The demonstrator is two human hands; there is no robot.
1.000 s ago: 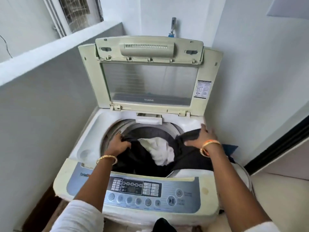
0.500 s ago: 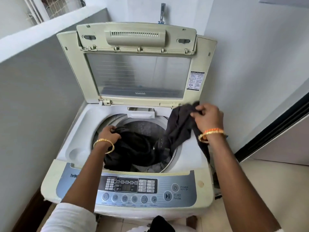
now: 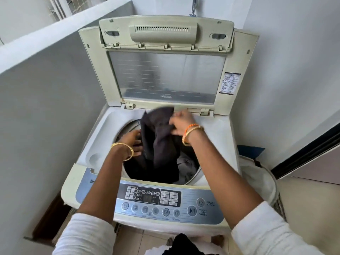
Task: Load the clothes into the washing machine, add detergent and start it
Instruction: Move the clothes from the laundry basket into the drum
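A cream top-loading washing machine stands in front of me with its lid raised upright. A dark garment hangs over the middle of the drum opening, its lower part down in the drum. My right hand grips the garment's top edge above the back of the opening. My left hand is at the drum's left rim, fingers spread against the garment's side. A grey cloth lies in the drum at the right. The control panel runs along the front.
A white laundry basket stands right of the machine, with a blue item behind it. Walls close in on the left and right. A tap sticks out above the lid. A dark door frame is at the far right.
My right hand has carried the dark garment from the machine's right side to over the middle of the drum. My left hand rose from the clothes to the garment's side. The white cloth is out of sight.
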